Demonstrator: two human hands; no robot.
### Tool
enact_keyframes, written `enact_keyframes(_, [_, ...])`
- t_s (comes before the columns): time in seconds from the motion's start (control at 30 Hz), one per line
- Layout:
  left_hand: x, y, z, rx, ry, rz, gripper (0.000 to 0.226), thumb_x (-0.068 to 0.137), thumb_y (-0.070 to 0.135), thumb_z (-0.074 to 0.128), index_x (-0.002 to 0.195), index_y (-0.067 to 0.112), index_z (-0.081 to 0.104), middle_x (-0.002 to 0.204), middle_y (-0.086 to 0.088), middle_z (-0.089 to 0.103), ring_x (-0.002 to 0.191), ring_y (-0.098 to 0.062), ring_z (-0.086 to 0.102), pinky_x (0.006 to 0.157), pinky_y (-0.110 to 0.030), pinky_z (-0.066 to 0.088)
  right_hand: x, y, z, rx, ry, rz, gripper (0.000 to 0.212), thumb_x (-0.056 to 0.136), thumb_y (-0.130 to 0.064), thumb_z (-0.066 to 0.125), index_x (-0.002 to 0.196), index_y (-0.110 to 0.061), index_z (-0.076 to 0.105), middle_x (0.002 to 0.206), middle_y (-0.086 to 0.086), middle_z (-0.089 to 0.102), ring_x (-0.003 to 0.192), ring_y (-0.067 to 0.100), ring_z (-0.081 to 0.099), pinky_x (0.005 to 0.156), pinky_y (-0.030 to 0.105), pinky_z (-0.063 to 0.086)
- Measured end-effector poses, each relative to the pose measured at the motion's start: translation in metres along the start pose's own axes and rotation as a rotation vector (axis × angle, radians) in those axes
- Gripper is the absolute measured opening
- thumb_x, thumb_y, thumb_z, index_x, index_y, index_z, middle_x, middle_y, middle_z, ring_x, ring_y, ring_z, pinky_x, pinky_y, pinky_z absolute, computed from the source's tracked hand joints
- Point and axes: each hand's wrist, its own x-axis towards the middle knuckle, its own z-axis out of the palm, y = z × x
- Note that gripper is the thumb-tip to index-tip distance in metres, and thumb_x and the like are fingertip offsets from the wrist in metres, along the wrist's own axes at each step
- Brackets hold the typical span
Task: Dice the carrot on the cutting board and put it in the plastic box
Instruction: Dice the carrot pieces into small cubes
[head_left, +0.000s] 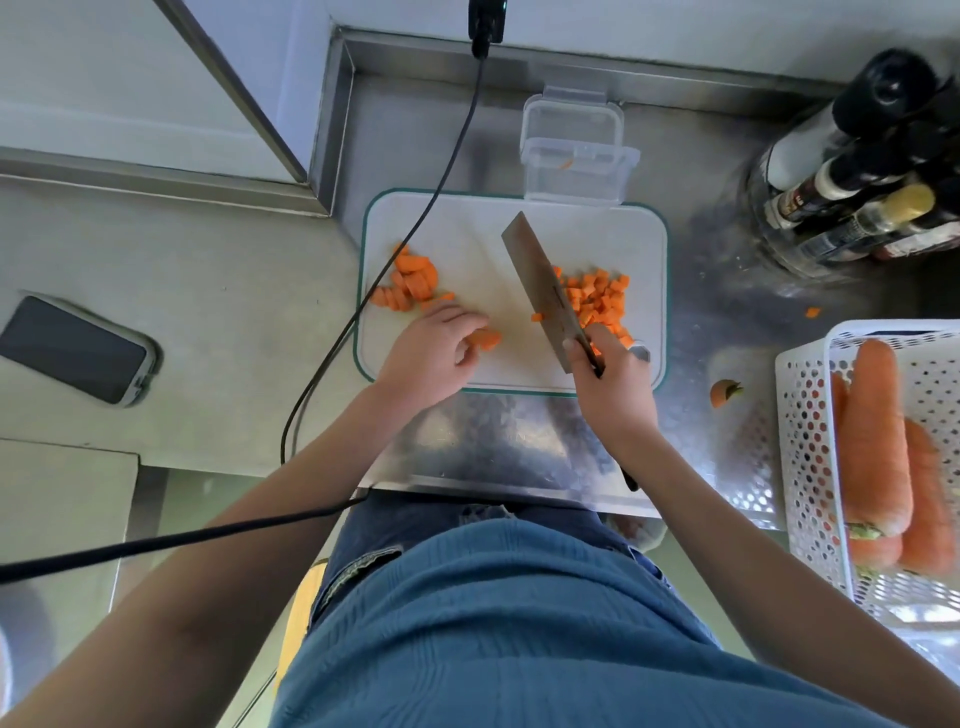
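Right hand grips the cleaver beside diced carrot; left hand pinches carrot strips on the cutting board. Dicing continues: next, chop these; plastic box waits behind.

Right hand grips a broad steel cleaver over the white teal-rimmed cutting board, diced orange carrot cubes just right of the blade. Left hand holds carrot sticks; more carrot strips lie nearby. The clear plastic box touches the board's far edge.
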Motion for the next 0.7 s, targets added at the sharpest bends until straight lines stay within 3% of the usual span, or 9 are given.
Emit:
enact_keyframes(0.1, [0.001,-0.014,-0.008,0.078,0.215,-0.079,0.032,0.075,0.0,0.064,0.107,0.004,0.067,0.109,-0.01,0.065,0.105,-0.03,0.054,0.091,-0.039,0.046,0.001,-0.001,0.003,0.0,-0.018,0.003,0.016,0.099,-0.029,0.045,0.094,-0.016,0.052,0.06,-0.005,0.041,0.052,0.015,0.04,0.053,0.032,0.037])
enact_keyframes(0.17, [0.005,-0.027,-0.014,0.141,0.24,-0.12,0.03,0.077,0.006,0.064,0.107,0.005,0.066,0.113,-0.009,0.062,0.105,-0.029,0.048,0.091,-0.041,0.046,0.003,0.0,0.007,0.009,-0.036,-0.004,0.013,0.099,-0.03,0.045,0.091,-0.021,0.049,0.058,-0.004,0.044,0.052,0.015,0.041,0.05,0.028,0.032])
enact_keyframes(0.27, [0.01,-0.037,-0.025,0.119,0.161,-0.1,0.026,0.081,0.006,0.058,0.106,0.005,0.066,0.116,-0.009,0.06,0.103,-0.033,0.05,0.091,-0.042,0.046,0.005,-0.002,0.013,0.008,-0.025,-0.003,0.013,0.098,-0.03,0.045,0.088,-0.024,0.047,0.058,-0.003,0.047,0.052,0.015,0.043,0.049,0.027,0.031])
enact_keyframes(0.4, [0.017,-0.044,-0.041,0.063,0.034,-0.09,0.036,0.079,-0.009,0.053,0.11,0.002,0.065,0.12,-0.012,0.059,0.107,-0.036,0.05,0.095,-0.038,0.04,0.003,-0.01,0.021,0.031,0.008,0.001,0.014,0.098,-0.03,0.046,0.093,-0.018,0.052,0.059,-0.001,0.048,0.053,0.017,0.045,0.048,0.029,0.032])
enact_keyframes(0.57, [0.031,-0.056,-0.056,0.146,-0.142,0.046,0.024,0.077,-0.004,0.061,0.097,0.006,0.067,0.107,-0.01,0.061,0.099,-0.033,0.055,0.084,-0.045,0.049,0.001,-0.014,0.026,0.042,0.024,-0.004,0.017,0.098,-0.029,0.046,0.098,-0.015,0.055,0.061,0.001,0.051,0.051,0.016,0.045,0.049,0.029,0.034])
enact_keyframes(0.7, [0.037,-0.052,-0.06,0.113,-0.13,-0.024,0.024,0.077,0.002,0.057,0.098,0.011,0.067,0.104,-0.005,0.06,0.099,-0.025,0.056,0.077,-0.043,0.051,-0.002,-0.016,0.026,0.08,0.025,0.009,0.013,0.099,-0.028,0.045,0.098,-0.019,0.054,0.062,-0.001,0.051,0.051,0.013,0.044,0.049,0.027,0.033])
